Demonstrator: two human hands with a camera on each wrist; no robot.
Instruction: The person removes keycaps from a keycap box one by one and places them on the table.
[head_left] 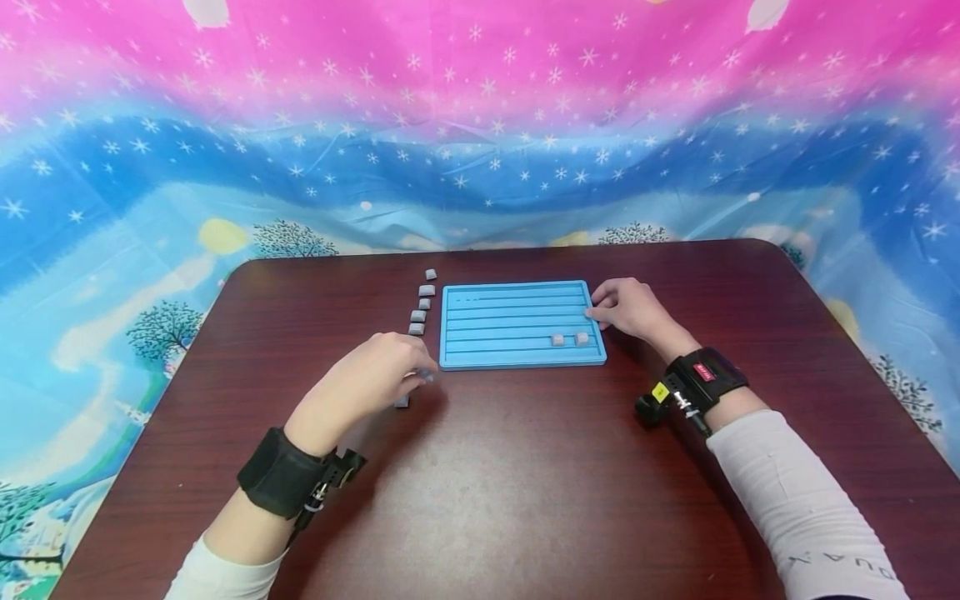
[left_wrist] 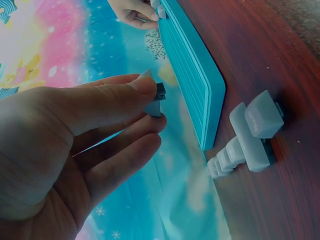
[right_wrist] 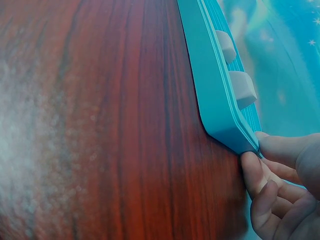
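Note:
My left hand (head_left: 375,371) pinches a small grey keycap (left_wrist: 155,108) between thumb and fingertips, held up off the table to the left of a light blue tray (head_left: 510,321). In the left wrist view its dark underside shows near the thumb tip. At the tray's right edge, my right hand (head_left: 632,306) grips the rim with thumb and forefinger, as the right wrist view shows. Two pale keycaps sit on the ridged tray near its front right corner, one (head_left: 557,340) left of the other (head_left: 582,339).
Several grey keycaps stand in a row left of the tray, one (head_left: 431,274) at the far end. Another keycap (head_left: 402,402) lies beneath my left hand, partly hidden. The dark wooden table (head_left: 510,483) backs onto a colourful printed cloth (head_left: 480,125).

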